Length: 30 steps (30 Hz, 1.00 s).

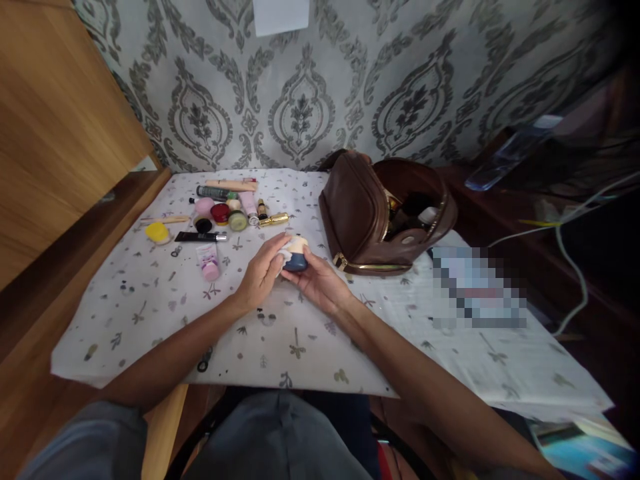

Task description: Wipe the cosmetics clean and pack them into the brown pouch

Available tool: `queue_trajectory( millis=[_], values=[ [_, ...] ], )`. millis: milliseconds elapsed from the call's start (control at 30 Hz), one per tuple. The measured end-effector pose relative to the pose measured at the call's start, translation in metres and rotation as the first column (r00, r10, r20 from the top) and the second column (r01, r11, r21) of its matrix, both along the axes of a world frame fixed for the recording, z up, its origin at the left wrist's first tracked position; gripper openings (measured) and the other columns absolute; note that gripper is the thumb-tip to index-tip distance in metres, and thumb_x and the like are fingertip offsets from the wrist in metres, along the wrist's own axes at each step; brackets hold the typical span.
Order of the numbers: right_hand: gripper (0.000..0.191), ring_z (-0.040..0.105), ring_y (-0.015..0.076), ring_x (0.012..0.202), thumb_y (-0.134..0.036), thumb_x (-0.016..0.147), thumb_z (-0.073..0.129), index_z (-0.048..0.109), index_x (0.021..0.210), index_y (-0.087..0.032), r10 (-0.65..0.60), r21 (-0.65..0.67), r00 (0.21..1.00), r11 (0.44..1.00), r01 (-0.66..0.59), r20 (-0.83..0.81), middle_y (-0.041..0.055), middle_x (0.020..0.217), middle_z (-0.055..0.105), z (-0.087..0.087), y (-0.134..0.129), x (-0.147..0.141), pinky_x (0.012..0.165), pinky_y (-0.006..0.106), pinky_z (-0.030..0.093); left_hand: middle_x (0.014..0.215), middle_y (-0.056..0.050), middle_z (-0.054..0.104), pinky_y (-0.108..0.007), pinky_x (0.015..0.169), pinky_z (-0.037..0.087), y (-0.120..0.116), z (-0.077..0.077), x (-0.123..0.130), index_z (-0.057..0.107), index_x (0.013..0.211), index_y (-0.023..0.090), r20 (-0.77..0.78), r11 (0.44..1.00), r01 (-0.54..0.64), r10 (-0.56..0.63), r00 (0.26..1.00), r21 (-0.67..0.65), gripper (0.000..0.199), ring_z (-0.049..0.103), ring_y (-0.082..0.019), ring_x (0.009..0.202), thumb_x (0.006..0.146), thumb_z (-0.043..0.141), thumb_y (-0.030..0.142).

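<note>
Over the middle of the table, my right hand (324, 283) grips a small jar (296, 257) with a dark blue body and a cream top. My left hand (261, 273) is closed on a crumpled white wipe (285, 255), pressed against the jar's left side. To the left lie a pink and white tube (208, 262), a black tube (200, 237) and a yellow piece (158, 233). Behind them sit a red jar (220, 214), a greenish jar (238, 221) and a gold tube (274, 220). A brown bag (357, 207) stands open at the right, with items inside.
A patterned white cloth (295, 340) covers the table. A wooden cabinet (65, 120) borders the left side, and a patterned wall (300, 100) rises behind. Right of the bag is a blurred-out flat item (480, 287). A white cable (575, 267) and a clear bottle (513, 153) lie farther right.
</note>
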State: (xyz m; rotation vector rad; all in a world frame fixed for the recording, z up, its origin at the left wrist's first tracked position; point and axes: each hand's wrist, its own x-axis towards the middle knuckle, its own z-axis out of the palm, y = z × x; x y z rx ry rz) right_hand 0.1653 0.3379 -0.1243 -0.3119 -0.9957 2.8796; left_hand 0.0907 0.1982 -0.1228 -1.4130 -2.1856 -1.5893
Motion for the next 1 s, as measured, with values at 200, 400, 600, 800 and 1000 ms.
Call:
queue_trajectory(
  millis=[200,400,600,800,1000],
  values=[
    [0.023,0.064,0.0118,0.084,-0.033,0.076,0.080,0.071,0.092,-0.020,0.060,-0.008,0.998,0.998,-0.060,0.001,-0.0010,0.091,0.071,0.001,0.000,0.002,0.074,0.023,0.060,0.152,-0.012,0.044,-0.045,0.118,0.031,0.000,-0.001,0.002,0.047,0.143,0.023,-0.143,0.998,0.053,-0.059,0.988,-0.043,0.044,0.037,-0.024,0.144,0.103,0.036,0.036],
    [0.040,0.063,0.0127,0.083,-0.036,0.068,0.085,0.069,0.101,-0.018,0.204,0.193,0.977,0.963,-0.189,-0.058,0.0019,0.094,0.069,0.007,0.001,0.008,0.070,0.022,0.056,0.142,-0.012,0.056,-0.039,0.113,0.038,-0.003,0.005,0.001,0.044,0.142,0.020,0.125,0.998,0.039,-0.045,0.991,0.050,0.046,0.052,-0.022,0.131,0.102,0.036,0.042],
    [0.068,0.062,0.0181,0.105,-0.034,0.061,0.087,0.054,0.119,-0.022,0.141,0.569,0.985,0.820,-0.062,-0.096,0.0049,0.116,0.065,0.005,0.003,0.009,0.094,0.032,0.049,0.117,-0.009,0.068,-0.033,0.095,0.048,-0.007,0.008,-0.004,0.049,0.115,0.020,0.395,0.995,0.040,-0.073,0.916,0.092,0.034,0.063,-0.019,0.107,0.100,0.038,0.048],
    [0.065,0.060,0.0233,0.102,-0.039,0.063,0.084,0.045,0.112,-0.020,0.034,0.902,0.989,0.415,0.114,-0.141,0.0063,0.108,0.062,-0.002,0.005,0.011,0.091,0.039,0.047,0.092,-0.003,0.063,-0.027,0.082,0.046,-0.007,0.013,-0.010,0.060,0.098,0.018,0.293,1.000,-0.030,0.030,0.956,-0.005,0.032,0.058,-0.016,0.088,0.095,0.048,0.048],
    [0.048,0.057,0.0258,0.106,-0.033,0.075,0.076,0.056,0.117,-0.022,0.064,0.941,0.939,0.056,0.335,-0.338,0.0080,0.112,0.058,-0.003,0.008,0.014,0.095,0.043,0.047,0.089,-0.003,0.064,-0.028,0.080,0.046,-0.003,0.007,-0.013,0.064,0.096,0.017,0.346,0.998,-0.047,0.057,0.936,-0.036,0.038,0.058,-0.017,0.086,0.095,0.046,0.051]
  ],
)
